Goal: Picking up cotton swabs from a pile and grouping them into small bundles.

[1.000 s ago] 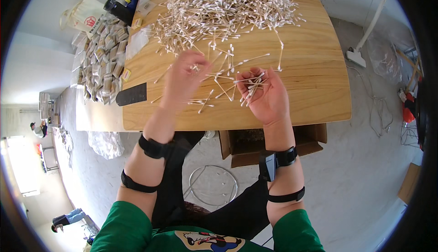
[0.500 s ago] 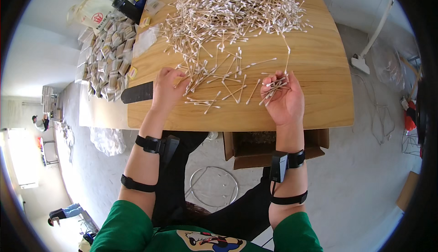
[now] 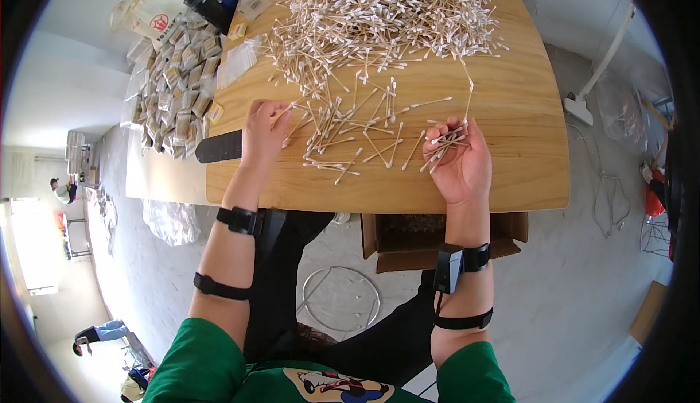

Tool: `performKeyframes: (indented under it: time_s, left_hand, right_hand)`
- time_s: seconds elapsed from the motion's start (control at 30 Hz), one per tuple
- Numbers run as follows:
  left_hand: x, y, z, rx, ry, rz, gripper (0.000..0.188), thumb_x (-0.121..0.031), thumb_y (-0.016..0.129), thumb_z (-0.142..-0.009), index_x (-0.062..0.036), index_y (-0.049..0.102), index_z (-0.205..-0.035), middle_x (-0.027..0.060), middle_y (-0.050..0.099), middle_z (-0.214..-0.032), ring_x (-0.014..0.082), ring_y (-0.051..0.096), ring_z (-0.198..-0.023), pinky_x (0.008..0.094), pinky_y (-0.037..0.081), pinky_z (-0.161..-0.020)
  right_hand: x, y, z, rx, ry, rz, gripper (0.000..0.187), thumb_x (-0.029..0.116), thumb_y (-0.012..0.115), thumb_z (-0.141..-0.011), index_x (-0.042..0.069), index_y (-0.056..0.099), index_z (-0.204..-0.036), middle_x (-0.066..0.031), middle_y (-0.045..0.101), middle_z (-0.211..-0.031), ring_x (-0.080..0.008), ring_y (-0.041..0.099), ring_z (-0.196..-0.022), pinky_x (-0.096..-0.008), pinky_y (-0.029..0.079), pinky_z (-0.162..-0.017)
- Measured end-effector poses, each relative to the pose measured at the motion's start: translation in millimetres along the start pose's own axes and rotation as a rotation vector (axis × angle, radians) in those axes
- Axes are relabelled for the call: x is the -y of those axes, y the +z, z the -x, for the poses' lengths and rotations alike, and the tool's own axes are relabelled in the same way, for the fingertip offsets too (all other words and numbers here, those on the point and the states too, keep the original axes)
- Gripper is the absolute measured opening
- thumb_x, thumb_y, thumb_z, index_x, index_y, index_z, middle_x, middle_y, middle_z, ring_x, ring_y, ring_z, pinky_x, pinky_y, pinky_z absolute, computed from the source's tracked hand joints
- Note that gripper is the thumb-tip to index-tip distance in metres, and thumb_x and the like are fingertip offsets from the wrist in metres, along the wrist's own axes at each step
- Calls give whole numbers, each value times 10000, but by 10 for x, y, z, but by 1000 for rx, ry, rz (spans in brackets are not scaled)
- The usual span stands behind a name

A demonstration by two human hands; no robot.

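My left hand (image 3: 262, 134) is closed in a pinch over the table's left part, with a cotton swab (image 3: 280, 115) between thumb and fingers. Turned palm up, my right hand (image 3: 462, 166) curls its fingers round a small bunch of cotton swabs (image 3: 447, 142). Loose swabs (image 3: 343, 122) lie scattered at odd angles between the two hands. Beyond them rises a big heap of white-tipped swabs (image 3: 386, 13) with wooden sticks. A short chain of swabs runs from that heap down to the fingertips of my right hand.
A dark flat strip (image 3: 219, 147) lies left of my left hand on the wooden table (image 3: 525, 140). Many small packed bags (image 3: 175, 86) pile up at the left, near a black bottle (image 3: 207, 10) and clear plastic bags (image 3: 238, 62). Below the table's front edge is an open cardboard box (image 3: 408, 258).
My left hand has drawn slightly left, away from the scattered swabs, still pinching a swab. The right hand keeps its bunch in nearly the same place. The view has shifted a little.
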State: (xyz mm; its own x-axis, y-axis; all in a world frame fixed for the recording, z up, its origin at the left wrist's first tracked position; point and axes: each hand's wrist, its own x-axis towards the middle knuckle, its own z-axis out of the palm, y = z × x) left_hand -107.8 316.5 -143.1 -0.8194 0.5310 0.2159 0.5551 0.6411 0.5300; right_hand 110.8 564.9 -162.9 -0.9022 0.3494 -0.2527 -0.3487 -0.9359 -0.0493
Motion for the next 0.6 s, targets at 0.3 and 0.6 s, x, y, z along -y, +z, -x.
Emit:
performKeyframes:
  time_s: [0.3,0.6]
  left_hand:
    - [-12,161,-226,63,85,-7,124,-105,677,-797,-30,627,-881,89,573,-926,212,580,-838,308,477,-748]
    - [-170,-51,0,319,67,11,113,-68,670,-784,7,594,-820,109,567,-837,242,585,-789,307,476,-708]
  right_hand:
    - [2,-5,-8,-13,-6,23,348,294,391,-978,3,567,-904,-138,579,-830,-280,541,-824,-361,472,-677]
    - [7,-2,6,-4,-5,13,344,292,389,-979,5,564,-901,-138,582,-820,-274,545,-817,-360,475,-680]
